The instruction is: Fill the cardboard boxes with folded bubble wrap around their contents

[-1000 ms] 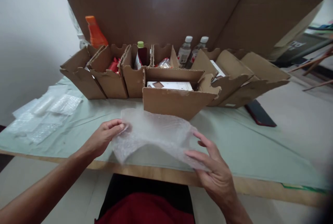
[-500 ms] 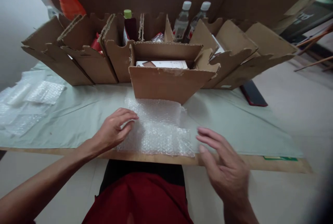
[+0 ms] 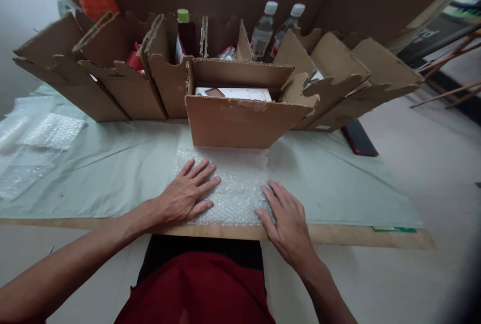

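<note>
A sheet of clear bubble wrap (image 3: 236, 188) lies flat on the pale green cloth at the table's front edge. My left hand (image 3: 186, 191) rests on its left side, palm down with fingers spread. On its right edge lies my right hand (image 3: 285, 216), fingers stretched out and slightly apart, holding nothing. Just behind the wrap stands an open cardboard box (image 3: 240, 122) with a flat white box (image 3: 244, 94) inside it.
A row of cardboard bins (image 3: 124, 91) lines the back, holding a green-capped bottle (image 3: 183, 33), white-capped clear bottles (image 3: 263, 33) and a red item (image 3: 134, 58). More bubble wrap (image 3: 48, 133) lies at left. A dark flat object (image 3: 359, 138) is at right.
Both hands have come down onto the bubble wrap; the right moved left and the left moved slightly right, fingers spreading. The wrap now lies flatter.
</note>
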Demonstrator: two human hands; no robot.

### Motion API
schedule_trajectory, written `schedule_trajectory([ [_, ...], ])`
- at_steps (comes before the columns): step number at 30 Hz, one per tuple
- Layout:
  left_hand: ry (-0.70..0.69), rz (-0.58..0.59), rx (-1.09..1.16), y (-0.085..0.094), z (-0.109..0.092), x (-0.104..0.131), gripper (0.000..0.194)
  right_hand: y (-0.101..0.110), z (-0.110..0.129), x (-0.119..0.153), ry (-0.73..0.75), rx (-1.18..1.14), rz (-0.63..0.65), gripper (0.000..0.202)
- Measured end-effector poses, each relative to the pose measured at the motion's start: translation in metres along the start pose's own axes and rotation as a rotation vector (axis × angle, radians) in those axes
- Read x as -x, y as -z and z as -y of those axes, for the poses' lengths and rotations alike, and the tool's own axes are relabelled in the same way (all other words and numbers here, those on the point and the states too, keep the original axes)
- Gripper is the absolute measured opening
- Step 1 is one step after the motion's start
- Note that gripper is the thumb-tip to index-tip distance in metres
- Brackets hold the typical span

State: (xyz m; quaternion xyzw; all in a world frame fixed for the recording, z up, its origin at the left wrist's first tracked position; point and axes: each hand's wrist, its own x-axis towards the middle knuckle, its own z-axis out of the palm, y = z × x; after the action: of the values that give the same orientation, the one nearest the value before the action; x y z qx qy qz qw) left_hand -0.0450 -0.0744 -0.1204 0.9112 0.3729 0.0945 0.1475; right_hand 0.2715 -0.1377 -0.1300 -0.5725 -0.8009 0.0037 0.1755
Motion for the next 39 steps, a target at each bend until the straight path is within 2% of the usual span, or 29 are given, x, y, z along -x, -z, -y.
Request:
schedule_trajectory([
  [3,-0.019,0.005,0.001,0.007,-0.009,0.007,0.064,0.02,-0.002,0.022,0.079,-0.051,0.007,0.052],
  [5,-0.057,0.013,0.01,0.009,-0.016,0.013,0.069,0.029,0.002,0.024,0.151,-0.082,0.037,0.051],
  [7,-0.086,0.031,0.028,0.007,-0.021,0.02,0.075,0.034,0.004,0.02,0.206,-0.094,0.071,0.043],
  [9,-0.095,0.051,0.041,0.003,-0.023,0.025,0.079,0.034,0.003,0.015,0.233,-0.094,0.086,0.036],
  [12,-0.096,0.068,0.04,-0.002,-0.023,0.027,0.08,0.031,-0.004,0.011,0.263,-0.065,0.058,0.041],
  [16,-0.091,0.058,0.021,-0.001,-0.023,0.025,0.082,0.023,-0.013,0.008,0.302,-0.028,-0.044,0.039],
  [18,-0.082,0.048,0.01,0.001,-0.027,0.023,0.083,0.024,-0.014,0.006,0.292,-0.099,-0.103,0.032],
  [21,-0.057,0.035,0.004,0.005,-0.034,0.024,0.078,0.033,-0.01,0.004,0.226,-0.293,-0.115,0.023],
  [24,-0.03,-0.024,0.036,0.009,-0.038,0.029,0.057,0.047,-0.009,0.004,0.125,-0.543,-0.015,0.02],
  [27,0.054,-0.1,0.18,0.018,-0.034,0.034,0.052,0.053,-0.018,0.007,-0.069,-0.785,0.096,0.019],
  [29,0.169,-0.083,0.333,0.029,-0.029,0.036,0.046,0.051,-0.026,0.012,-0.185,-0.941,0.153,0.019],
  [31,0.307,-0.023,0.469,0.04,-0.024,0.033,0.041,0.048,-0.033,0.018,-0.212,-1.082,0.218,0.035],
  [34,0.465,0.048,0.577,0.052,-0.02,0.023,0.035,0.044,-0.034,0.026,-0.163,-1.152,0.315,0.09],
  [35,0.501,0.061,0.596,0.055,-0.02,0.018,0.034,0.043,-0.032,0.027,-0.166,-1.127,0.317,0.099],
  [37,0.545,0.092,0.626,0.057,-0.02,0.008,0.035,0.04,-0.024,0.026,-0.231,-1.031,0.265,0.095],
  [39,0.569,0.141,0.661,0.06,-0.017,0.001,0.039,0.035,-0.014,0.02,-0.334,-0.914,0.182,0.063],
])
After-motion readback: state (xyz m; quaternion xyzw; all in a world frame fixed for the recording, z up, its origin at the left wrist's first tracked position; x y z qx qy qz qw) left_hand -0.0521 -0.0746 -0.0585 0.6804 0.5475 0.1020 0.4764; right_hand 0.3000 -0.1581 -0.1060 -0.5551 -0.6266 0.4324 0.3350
